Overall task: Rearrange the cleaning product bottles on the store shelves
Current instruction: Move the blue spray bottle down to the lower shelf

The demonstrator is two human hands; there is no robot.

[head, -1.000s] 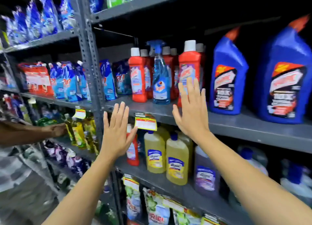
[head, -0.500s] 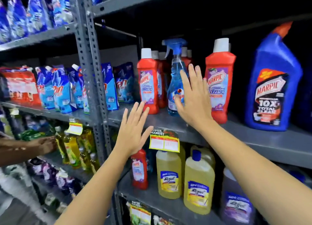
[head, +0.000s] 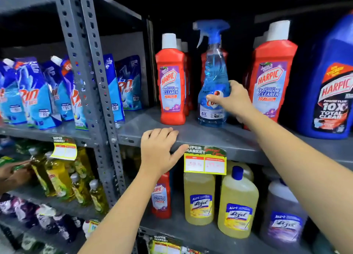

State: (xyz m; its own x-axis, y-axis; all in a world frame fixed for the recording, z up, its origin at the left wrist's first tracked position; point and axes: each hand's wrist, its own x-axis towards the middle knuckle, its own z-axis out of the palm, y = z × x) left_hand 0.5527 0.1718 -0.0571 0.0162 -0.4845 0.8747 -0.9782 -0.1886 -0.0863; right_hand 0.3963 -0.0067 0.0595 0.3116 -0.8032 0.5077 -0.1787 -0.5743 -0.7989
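A clear blue spray bottle [head: 214, 78] stands upright on the grey metal shelf [head: 200, 137], between two rows of red Harpic bathroom cleaner bottles [head: 172, 85] [head: 271, 82]. My right hand [head: 234, 99] grips the spray bottle's lower body from the right, thumb across its label. My left hand [head: 158, 150] rests on the shelf's front edge, fingers curled over the lip and thumb under it. A big blue Harpic bottle [head: 332, 93] stands at the far right of the same shelf.
Below are yellow Lizol bottles [head: 236, 204], one red Harpic bottle [head: 161, 196] and a purple-label Lizol bottle [head: 282, 215]. A yellow price tag [head: 205, 162] hangs off the shelf edge. Blue detergent pouches [head: 36, 99] fill the left bay past the upright post [head: 91, 66]. Another person's hands [head: 13, 172] work at lower left.
My right hand went from open in front of the bottles to gripping the spray bottle. My left hand rose and settled on the shelf edge. The view moved closer to the shelf.
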